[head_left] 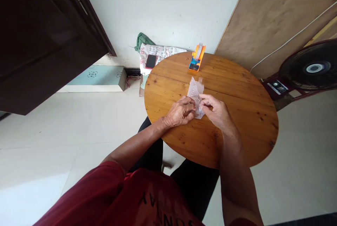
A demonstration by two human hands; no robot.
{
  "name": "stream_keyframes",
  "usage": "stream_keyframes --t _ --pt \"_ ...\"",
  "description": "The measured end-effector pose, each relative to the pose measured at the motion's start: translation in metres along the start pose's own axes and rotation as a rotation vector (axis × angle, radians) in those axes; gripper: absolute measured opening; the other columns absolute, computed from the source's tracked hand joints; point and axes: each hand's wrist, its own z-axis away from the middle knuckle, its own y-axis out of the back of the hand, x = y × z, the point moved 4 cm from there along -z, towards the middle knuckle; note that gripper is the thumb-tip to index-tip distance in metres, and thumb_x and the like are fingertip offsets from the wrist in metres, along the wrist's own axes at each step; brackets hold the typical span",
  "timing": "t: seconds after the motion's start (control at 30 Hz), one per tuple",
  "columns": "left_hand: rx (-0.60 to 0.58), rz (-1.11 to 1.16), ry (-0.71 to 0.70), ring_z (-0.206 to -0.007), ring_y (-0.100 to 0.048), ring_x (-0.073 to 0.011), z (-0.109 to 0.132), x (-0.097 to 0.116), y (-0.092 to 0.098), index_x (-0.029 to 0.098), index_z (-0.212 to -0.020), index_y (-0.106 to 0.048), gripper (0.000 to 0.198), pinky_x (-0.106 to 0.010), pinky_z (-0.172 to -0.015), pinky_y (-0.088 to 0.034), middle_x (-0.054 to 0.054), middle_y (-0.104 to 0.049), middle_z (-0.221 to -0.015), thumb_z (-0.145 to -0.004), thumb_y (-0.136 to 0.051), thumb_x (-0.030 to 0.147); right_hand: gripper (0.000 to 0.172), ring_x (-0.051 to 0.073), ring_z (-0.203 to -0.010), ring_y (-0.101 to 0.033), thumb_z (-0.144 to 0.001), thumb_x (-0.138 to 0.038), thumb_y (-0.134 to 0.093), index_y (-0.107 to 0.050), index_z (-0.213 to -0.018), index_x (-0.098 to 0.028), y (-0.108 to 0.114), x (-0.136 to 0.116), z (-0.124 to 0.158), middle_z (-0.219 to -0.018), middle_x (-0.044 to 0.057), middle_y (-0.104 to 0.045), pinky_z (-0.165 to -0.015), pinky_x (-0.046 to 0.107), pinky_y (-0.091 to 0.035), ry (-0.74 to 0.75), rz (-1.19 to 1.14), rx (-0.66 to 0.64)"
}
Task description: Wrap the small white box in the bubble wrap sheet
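You've got the bubble wrap (195,90) pinched betw. both hands, mid table (237,89): left hand (181,111) curled on its near-left edge, right hand (216,110) gripping opp. side, equally close; sheet's long axis runs away from you, twd the orange box (197,59)

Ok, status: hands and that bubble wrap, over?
Both grips shut on the bubble wrap: left hand, right hand. Wrap over the middle of the round wooden table. Orange-and-blue device at far edge, well apart.
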Motion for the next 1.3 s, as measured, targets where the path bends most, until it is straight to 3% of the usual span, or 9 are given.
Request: stream_keyframes --t 0.33,0.53,0.63,0.87,1.03,1.13,1.3 --pt "0.039 0.001 -0.036 -0.095 -0.060 -0.0204 0.000 0.000 0.000 0.019 -0.092 -0.066 0.015 -0.036 -0.087 -0.051 -0.008 -0.067 -0.104 -0.083 -0.055 0.018 0.038 0.016 -0.071 -0.066 -0.084 -0.023 -0.055 -0.068 -0.119 -0.018 -0.007 -0.001 -0.001 -0.084 0.002 -0.075 -0.071 0.030 -0.053 -0.006 0.066 0.011" --pt "0.017 -0.020 0.061 -0.097 -0.061 -0.0224 0.000 -0.001 -0.001 0.020 -0.110 -0.056 0.030 -0.036 -0.087 -0.051 -0.008 -0.066 -0.102 -0.080 -0.057 0.019 0.043 0.021 -0.085 -0.071 -0.087 -0.027 -0.058 -0.066 -0.128 -0.017 -0.005 -0.005 0.000 -0.101 0.007 -0.079 -0.080 0.034 -0.055 -0.039 0.089 -0.039" --pt "-0.003 -0.023 0.040 -0.097 -0.060 -0.0229 -0.002 0.000 0.000 0.019 -0.111 -0.056 0.031 -0.037 -0.088 -0.051 -0.009 -0.066 -0.103 -0.080 -0.056 0.018 0.045 0.022 -0.088 -0.072 -0.088 -0.027 -0.056 -0.064 -0.131 -0.015 -0.002 -0.007 0.001 -0.101 0.008 -0.079 -0.084 0.035 -0.055 -0.037 0.088 -0.033" --pt "-0.004 -0.028 0.005 -0.097 -0.058 -0.0233 -0.002 0.001 0.000 0.019 -0.112 -0.060 0.030 -0.040 -0.090 -0.050 -0.009 -0.065 -0.105 -0.082 -0.055 0.019 0.051 0.018 -0.071 -0.067 -0.086 -0.024 -0.055 -0.057 -0.137 -0.017 0.001 -0.009 0.002 -0.093 0.006 -0.079 -0.067 0.030 -0.053 -0.073 0.051 -0.022" --pt "0.000 -0.045 -0.012 -0.096 -0.059 -0.0230 -0.002 0.000 -0.001 0.019 -0.109 -0.061 0.026 -0.040 -0.089 -0.050 -0.009 -0.065 -0.103 -0.084 -0.054 0.022 0.049 0.019 -0.078 -0.070 -0.086 -0.024 -0.056 -0.057 -0.135 -0.019 0.005 -0.007 0.002 -0.095 0.006 -0.078 -0.071 0.031 -0.055 -0.081 -0.011 -0.038" --pt "-0.013 -0.042 -0.016 -0.096 -0.060 -0.0229 -0.002 0.001 -0.001 0.018 -0.102 -0.062 0.018 -0.041 -0.090 -0.048 -0.010 -0.066 -0.102 -0.087 -0.054 0.023 0.043 0.020 -0.083 -0.071 -0.086 -0.025 -0.058 -0.061 -0.129 -0.019 0.011 -0.004 0.004 -0.097 0.006 -0.078 -0.076 0.033 -0.055 -0.101 -0.004 -0.049" --pt "-0.003 -0.024 -0.035 -0.097 -0.060 -0.0227 -0.003 0.001 0.000 0.018 -0.100 -0.062 0.016 -0.041 -0.090 -0.049 -0.010 -0.066 -0.102 -0.087 -0.055 0.023 0.020 0.020 -0.082 -0.070 -0.084 -0.030 -0.061 -0.072 -0.098 -0.020 0.015 -0.002 0.007 -0.092 0.005 -0.077 -0.073 0.031 -0.054 -0.153 0.022 -0.170"
